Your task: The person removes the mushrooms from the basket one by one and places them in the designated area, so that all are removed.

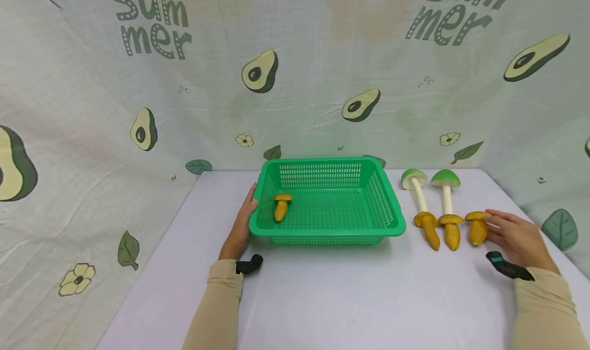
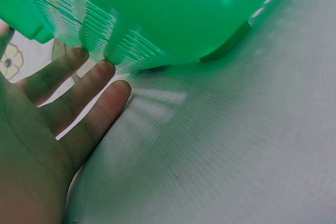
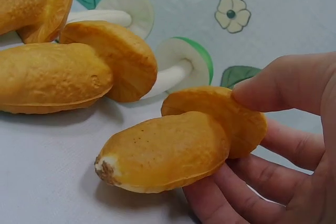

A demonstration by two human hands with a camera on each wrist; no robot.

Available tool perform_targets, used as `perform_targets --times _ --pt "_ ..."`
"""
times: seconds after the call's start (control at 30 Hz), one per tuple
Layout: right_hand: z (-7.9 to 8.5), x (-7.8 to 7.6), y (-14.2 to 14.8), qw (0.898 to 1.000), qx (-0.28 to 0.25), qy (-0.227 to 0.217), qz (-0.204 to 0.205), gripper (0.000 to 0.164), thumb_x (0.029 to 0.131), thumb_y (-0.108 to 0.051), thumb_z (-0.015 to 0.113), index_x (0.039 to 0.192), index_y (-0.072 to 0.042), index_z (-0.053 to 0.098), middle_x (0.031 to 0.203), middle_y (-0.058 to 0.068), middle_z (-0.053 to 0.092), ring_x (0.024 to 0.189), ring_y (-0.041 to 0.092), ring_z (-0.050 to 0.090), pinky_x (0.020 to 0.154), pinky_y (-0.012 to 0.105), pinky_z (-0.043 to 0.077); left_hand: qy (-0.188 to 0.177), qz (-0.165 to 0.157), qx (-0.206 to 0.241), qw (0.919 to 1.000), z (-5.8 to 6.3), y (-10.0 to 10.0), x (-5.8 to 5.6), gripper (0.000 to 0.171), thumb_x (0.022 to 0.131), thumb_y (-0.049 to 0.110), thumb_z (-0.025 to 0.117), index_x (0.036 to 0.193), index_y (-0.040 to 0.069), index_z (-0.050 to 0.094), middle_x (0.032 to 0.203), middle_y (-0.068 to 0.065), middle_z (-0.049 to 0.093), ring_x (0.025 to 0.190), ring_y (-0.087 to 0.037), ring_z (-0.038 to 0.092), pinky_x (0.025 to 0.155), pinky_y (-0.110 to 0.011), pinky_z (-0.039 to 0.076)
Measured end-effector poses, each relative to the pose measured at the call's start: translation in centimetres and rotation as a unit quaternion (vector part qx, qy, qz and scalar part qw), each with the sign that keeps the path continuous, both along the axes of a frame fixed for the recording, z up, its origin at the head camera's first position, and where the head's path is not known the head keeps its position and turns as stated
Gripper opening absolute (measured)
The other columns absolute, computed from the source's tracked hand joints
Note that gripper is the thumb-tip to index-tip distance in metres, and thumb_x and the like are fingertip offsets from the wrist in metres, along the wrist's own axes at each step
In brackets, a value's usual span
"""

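Note:
A green plastic basket [image 1: 327, 232] with slotted walls stands on the table. Inside it, toward the left, lies one yellow-brown mushroom [image 1: 281, 209]. My left hand [image 1: 240, 226] is at the basket's left side; in the left wrist view its extended fingers [image 2: 100, 106] reach the slotted wall. Far to the right, my right hand [image 1: 518, 237] pinches the cap of another yellow-brown mushroom [image 3: 163, 153], thumb on top and fingers around the far side and below. That mushroom's stem end points away from the palm, low over the tabletop.
Left of the right hand lie two more yellow-brown mushrooms, one in the middle [image 1: 450, 232] and one nearer the basket [image 1: 428, 229]. Behind them are two white-stemmed mushrooms with green caps, left [image 1: 415, 178] and right [image 1: 446, 180]. A printed cloth [image 1: 304, 129] hangs behind the table.

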State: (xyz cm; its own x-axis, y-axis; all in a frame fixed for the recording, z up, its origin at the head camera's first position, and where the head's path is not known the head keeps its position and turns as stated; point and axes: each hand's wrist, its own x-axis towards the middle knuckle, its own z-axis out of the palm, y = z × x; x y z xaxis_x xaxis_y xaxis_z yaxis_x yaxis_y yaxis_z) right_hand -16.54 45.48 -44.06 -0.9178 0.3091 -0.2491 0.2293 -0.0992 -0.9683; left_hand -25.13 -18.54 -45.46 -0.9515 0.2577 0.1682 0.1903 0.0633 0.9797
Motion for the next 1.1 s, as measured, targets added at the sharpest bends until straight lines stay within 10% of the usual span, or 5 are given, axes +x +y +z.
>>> perform_targets --times 0.27,0.5,0.8,1.1 --pt "-0.4 -0.4 -0.3 0.993 0.115 -0.02 0.03 0.032 0.093 -0.038 0.072 0.116 -0.021 0.057 0.087 -0.025 0.061 0.078 0.002 0.062 0.067 0.022 0.057 -0.01 -0.01 -0.003 0.9999 2.4 0.2 1.6 0.059 0.11 0.037 0.027 0.163 0.023 0.008 0.166 0.01 0.007 0.151 -0.015 0.003 0.12 -0.053 0.002" --pt "-0.7 -0.6 -0.4 0.981 0.185 -0.036 0.035 0.065 0.097 -0.042 0.066 0.14 0.002 0.047 0.088 -0.027 0.055 0.078 -0.002 0.06 0.068 0.022 0.056 -0.01 -0.001 -0.003 0.9999 0.2 -0.1 0.5 0.057 0.109 0.044 0.026 0.162 0.035 0.009 0.165 0.017 0.007 0.15 -0.01 0.001 0.12 -0.052 0.0" --pt "-0.9 -0.9 -0.4 0.978 0.201 -0.029 0.044 0.068 0.098 -0.042 0.063 0.142 0.006 0.043 0.087 -0.029 0.055 0.078 -0.004 0.058 0.068 0.021 0.056 0.003 0.007 -0.004 1.0 -0.3 0.1 0.3 0.058 0.106 0.053 0.029 0.161 0.039 0.013 0.163 0.021 0.012 0.149 -0.008 0.005 0.119 -0.054 0.002" --pt "-0.2 -1.0 -1.1 0.964 0.254 -0.058 0.052 0.083 0.1 -0.053 0.053 0.152 0.007 0.031 0.139 0.027 0.042 0.09 0.005 0.051 0.068 0.019 0.055 0.003 0.007 -0.003 1.0 -0.3 0.1 -0.1 0.058 0.105 0.056 0.031 0.16 0.043 0.015 0.162 0.023 0.013 0.149 -0.006 0.005 0.12 -0.052 0.002"
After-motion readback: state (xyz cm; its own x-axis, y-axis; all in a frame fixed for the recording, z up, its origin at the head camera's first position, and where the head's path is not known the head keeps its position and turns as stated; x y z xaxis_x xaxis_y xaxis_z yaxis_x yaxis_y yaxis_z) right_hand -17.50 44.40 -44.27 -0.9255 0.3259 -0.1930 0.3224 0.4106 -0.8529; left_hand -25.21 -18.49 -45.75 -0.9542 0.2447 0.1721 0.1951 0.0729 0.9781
